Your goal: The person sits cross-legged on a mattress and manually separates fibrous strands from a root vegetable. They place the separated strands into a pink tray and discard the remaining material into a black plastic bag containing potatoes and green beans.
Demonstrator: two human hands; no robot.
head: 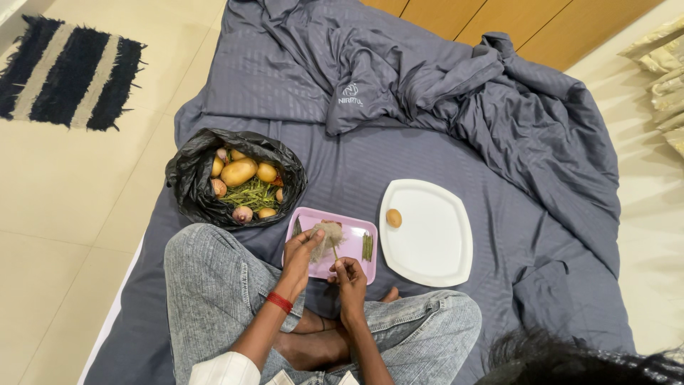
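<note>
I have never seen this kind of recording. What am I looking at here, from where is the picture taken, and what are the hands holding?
There is no machine: a person sits cross-legged on a grey bedsheet, and a camera worn on the head looks down at their own two hands. The left hand holds a pale, rounded vegetable over a pink cutting board. The right hand pinches a thin stalk below it. A few green beans lie on the board. Beside it is a white plate with one small potato, and a black bag holds potatoes, onions and beans.
</note>
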